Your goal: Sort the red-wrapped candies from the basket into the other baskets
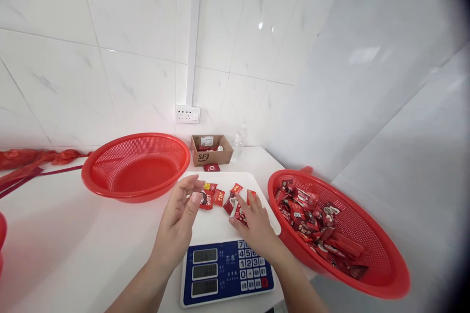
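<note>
A digital scale [229,274] with a blue keypad panel and a white weighing plate [205,225] stands before me. On the plate lie several small red wrapped snacks, among them a packet marked LOVE [209,198] and a small orange-red packet [219,197]. My left hand [179,212] is held at the plate's left side, fingers and thumb apart, beside the LOVE packet and partly covering it. My right hand [255,220] reaches down over the right-hand packets, fingers spread, its fingertips touching a red and white packet [239,214]. A dark red packet [230,202] lies just left of those fingers.
At the right, a red mesh basket [382,254] holds many wrapped snacks. Another red basket [143,168] stands at the left. Behind the scale are a cardboard box [216,157], a red packet [212,167] and a clear plastic item [239,141]. Red bags [29,159] lie far left.
</note>
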Demonstrator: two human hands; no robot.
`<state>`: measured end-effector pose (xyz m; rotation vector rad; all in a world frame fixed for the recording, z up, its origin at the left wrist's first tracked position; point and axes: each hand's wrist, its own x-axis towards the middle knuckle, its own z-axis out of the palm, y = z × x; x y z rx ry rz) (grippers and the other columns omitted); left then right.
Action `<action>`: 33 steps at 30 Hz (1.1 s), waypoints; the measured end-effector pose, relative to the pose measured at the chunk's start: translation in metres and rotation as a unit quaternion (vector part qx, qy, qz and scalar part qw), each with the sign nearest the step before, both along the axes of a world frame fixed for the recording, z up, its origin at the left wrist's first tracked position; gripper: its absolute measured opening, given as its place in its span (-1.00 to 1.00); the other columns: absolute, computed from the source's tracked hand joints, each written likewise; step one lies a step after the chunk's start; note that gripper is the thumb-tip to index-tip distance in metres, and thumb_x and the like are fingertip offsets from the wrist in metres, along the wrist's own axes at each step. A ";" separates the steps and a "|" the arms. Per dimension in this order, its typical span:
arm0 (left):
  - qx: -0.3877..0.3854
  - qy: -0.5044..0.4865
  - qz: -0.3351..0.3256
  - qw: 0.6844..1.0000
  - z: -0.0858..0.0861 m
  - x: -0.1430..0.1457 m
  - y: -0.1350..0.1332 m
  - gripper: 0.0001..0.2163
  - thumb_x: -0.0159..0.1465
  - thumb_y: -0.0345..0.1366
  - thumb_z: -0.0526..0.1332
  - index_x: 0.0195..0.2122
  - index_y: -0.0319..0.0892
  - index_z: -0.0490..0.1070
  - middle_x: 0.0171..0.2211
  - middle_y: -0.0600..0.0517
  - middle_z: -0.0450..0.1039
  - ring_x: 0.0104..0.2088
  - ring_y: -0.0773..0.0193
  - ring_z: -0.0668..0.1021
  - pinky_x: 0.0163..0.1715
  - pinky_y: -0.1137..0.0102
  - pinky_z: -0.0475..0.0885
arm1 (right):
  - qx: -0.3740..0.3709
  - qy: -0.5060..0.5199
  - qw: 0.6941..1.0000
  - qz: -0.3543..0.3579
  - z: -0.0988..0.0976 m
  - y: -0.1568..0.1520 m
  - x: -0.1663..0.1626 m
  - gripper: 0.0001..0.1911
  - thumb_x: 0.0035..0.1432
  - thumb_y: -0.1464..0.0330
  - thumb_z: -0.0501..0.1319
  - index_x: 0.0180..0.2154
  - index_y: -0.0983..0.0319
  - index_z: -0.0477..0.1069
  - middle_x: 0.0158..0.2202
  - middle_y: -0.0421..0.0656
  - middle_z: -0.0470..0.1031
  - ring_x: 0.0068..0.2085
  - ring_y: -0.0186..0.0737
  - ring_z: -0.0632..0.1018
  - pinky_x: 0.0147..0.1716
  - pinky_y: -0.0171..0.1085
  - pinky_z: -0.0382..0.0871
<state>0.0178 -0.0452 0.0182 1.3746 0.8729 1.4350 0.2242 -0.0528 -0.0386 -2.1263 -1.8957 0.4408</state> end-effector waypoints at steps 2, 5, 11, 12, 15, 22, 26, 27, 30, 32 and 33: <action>0.002 0.000 0.004 1.000 0.001 -0.002 -0.001 -0.67 0.28 -0.06 0.09 0.00 -0.08 0.29 -0.01 -0.06 0.36 0.03 0.13 0.41 -0.03 0.27 0.37 | -0.033 -0.020 0.999 0.014 0.000 0.012 -0.005 -0.27 0.18 -0.04 -0.04 0.30 0.06 -0.11 0.38 -0.07 -0.27 0.32 0.21 -0.27 0.20 0.19 -0.25; 0.008 0.000 0.009 1.000 0.002 -0.005 -0.001 -0.69 0.29 -0.06 0.08 -0.01 -0.07 0.29 0.00 -0.04 0.36 0.02 0.16 0.40 -0.01 0.27 0.35 | -0.048 -0.039 0.997 0.036 0.002 0.032 -0.007 -0.25 0.18 -0.08 -0.09 0.30 0.08 -0.11 0.37 -0.04 -0.24 0.32 0.27 -0.24 0.20 0.20 -0.30; 0.008 -0.024 0.011 1.000 0.004 -0.008 -0.003 -0.67 0.29 -0.04 0.07 -0.01 -0.09 0.29 -0.02 -0.07 0.35 0.04 0.12 0.38 -0.01 0.21 0.33 | -0.052 -0.037 0.995 0.076 0.013 0.060 -0.006 -0.26 0.16 -0.06 -0.01 0.29 0.08 -0.04 0.37 -0.04 -0.21 0.33 0.20 -0.20 0.20 0.17 -0.29; 0.006 -0.026 0.014 1.000 0.004 -0.008 -0.003 -0.66 0.28 -0.03 0.07 -0.01 -0.09 0.29 -0.03 -0.07 0.36 0.03 0.11 0.38 0.00 0.19 0.33 | -0.047 -0.036 0.995 0.082 0.017 0.061 -0.009 -0.25 0.15 -0.08 -0.02 0.29 0.08 -0.04 0.37 -0.04 -0.22 0.33 0.19 -0.22 0.19 0.18 -0.31; 0.005 -0.032 0.021 0.999 0.005 -0.008 -0.003 -0.64 0.27 -0.01 0.08 -0.01 -0.09 0.30 -0.03 -0.07 0.36 0.04 0.10 0.38 0.00 0.18 0.32 | -0.021 -0.031 0.992 0.120 0.026 0.057 -0.027 -0.25 0.12 -0.14 -0.05 0.27 -0.03 -0.04 0.38 -0.16 -0.26 0.34 0.08 -0.31 0.19 0.20 -0.40; -0.003 -0.029 0.021 0.999 0.006 -0.008 -0.003 -0.63 0.25 0.02 0.08 -0.03 -0.09 0.30 -0.04 -0.07 0.38 0.04 0.10 0.38 -0.02 0.23 0.35 | -0.020 0.003 0.958 0.287 0.033 0.035 -0.060 -0.28 0.14 -0.11 -0.02 0.26 0.00 0.01 0.36 -0.21 -0.15 0.34 0.11 -0.29 0.20 0.21 -0.51; -0.006 -0.032 0.017 0.999 0.006 -0.008 -0.002 -0.62 0.24 0.03 0.10 -0.05 -0.11 0.33 -0.04 -0.09 0.39 0.02 0.08 0.40 -0.02 0.21 0.35 | -0.008 0.049 0.959 0.279 0.035 0.025 -0.049 -0.46 0.18 -0.01 0.05 0.15 0.00 0.26 0.32 -0.26 0.02 0.34 0.06 -0.22 0.23 0.18 -0.42; -0.006 -0.031 0.015 0.999 0.006 -0.009 -0.002 -0.62 0.24 0.03 0.11 -0.06 -0.11 0.33 -0.04 -0.09 0.39 0.02 0.07 0.41 -0.03 0.21 0.35 | -0.005 0.064 0.959 0.277 0.035 0.022 -0.044 -0.51 0.18 0.01 0.07 0.10 -0.01 0.32 0.30 -0.26 0.08 0.34 0.04 -0.19 0.23 0.19 -0.41; 0.003 -0.025 0.007 1.000 0.005 -0.009 -0.002 -0.65 0.25 0.00 0.09 -0.07 -0.12 0.33 -0.06 -0.09 0.39 0.01 0.07 0.41 -0.03 0.20 0.35 | 0.003 0.106 0.958 0.267 0.038 0.014 -0.033 -0.61 0.15 0.07 0.15 -0.03 0.03 0.45 0.23 -0.22 0.24 0.33 0.04 -0.09 0.22 0.22 -0.34; 0.010 -0.020 0.001 1.000 0.004 -0.009 -0.002 -0.67 0.28 -0.02 0.08 -0.07 -0.11 0.33 -0.06 -0.09 0.39 0.00 0.09 0.41 -0.03 0.20 0.35 | 0.004 0.131 0.957 0.257 0.041 0.010 -0.026 -0.68 0.13 0.11 0.18 -0.13 0.08 0.52 0.18 -0.18 0.33 0.32 0.06 -0.01 0.21 0.23 -0.25; 0.012 -0.018 -0.003 1.000 0.004 -0.009 -0.002 -0.68 0.29 -0.03 0.07 -0.06 -0.11 0.32 -0.06 -0.08 0.39 0.00 0.10 0.41 -0.03 0.21 0.35 | 0.002 0.141 0.957 0.253 0.042 0.009 -0.023 -0.71 0.14 0.12 0.18 -0.20 0.11 0.54 0.15 -0.16 0.37 0.31 0.07 0.03 0.21 0.23 -0.22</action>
